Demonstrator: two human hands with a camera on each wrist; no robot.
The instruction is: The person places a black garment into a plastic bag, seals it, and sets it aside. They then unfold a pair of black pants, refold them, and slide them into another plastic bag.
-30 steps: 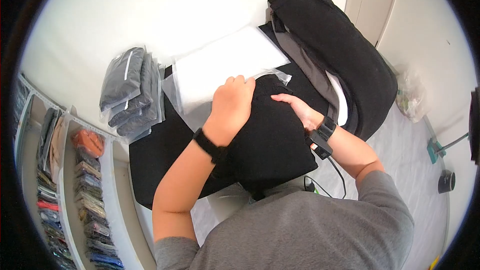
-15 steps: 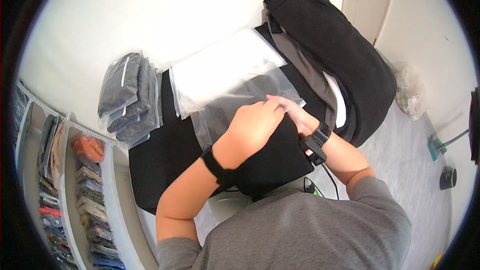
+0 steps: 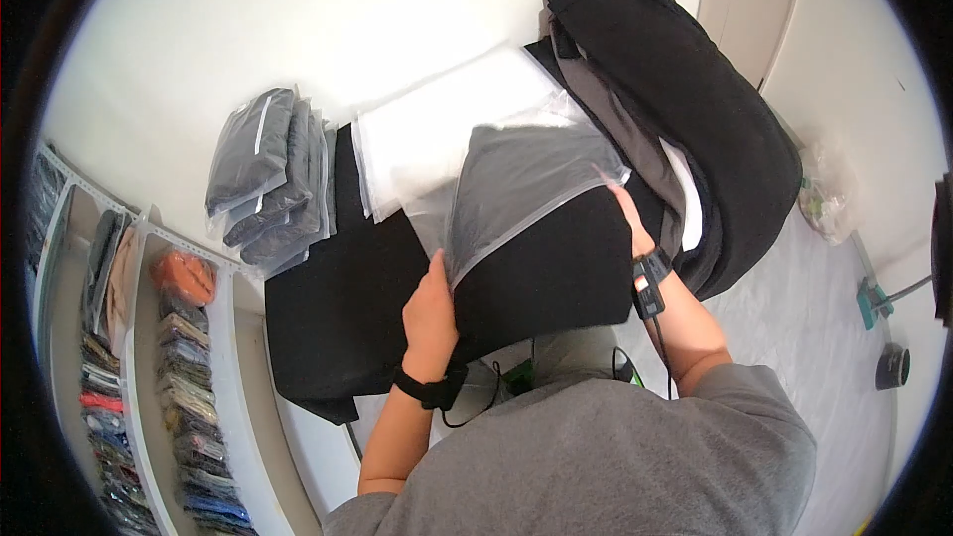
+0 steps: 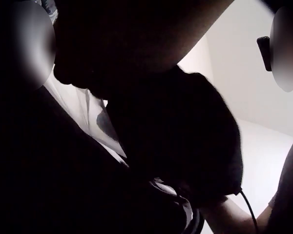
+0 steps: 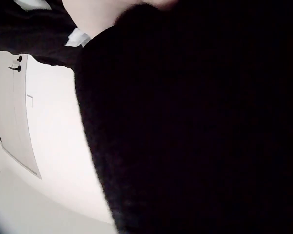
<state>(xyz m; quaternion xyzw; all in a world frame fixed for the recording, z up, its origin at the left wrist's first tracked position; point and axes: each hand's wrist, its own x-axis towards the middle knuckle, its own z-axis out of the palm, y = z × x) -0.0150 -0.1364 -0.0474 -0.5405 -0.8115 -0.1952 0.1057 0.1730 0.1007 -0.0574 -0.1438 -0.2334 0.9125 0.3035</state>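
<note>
A folded black garment lies partly under a clear plastic bag, whose open edge slants across it. At the bag's near left corner, my left hand grips the plastic beside the garment. My right hand holds the garment's right side near the bag's other corner, with part of the hand hidden by the cloth. In the right wrist view, black fabric fills most of the picture, below the right hand. The left wrist view is very dark.
White plastic bags lie flat behind the garment. Bagged dark clothes are stacked at the left, and a large black clothing pile rises at the right. Shelves of packed clothes stand at the lower left.
The hands have moved apart, the left one toward the body and down to the left. The clear bag has come forward from behind and now covers the garment's far part.
</note>
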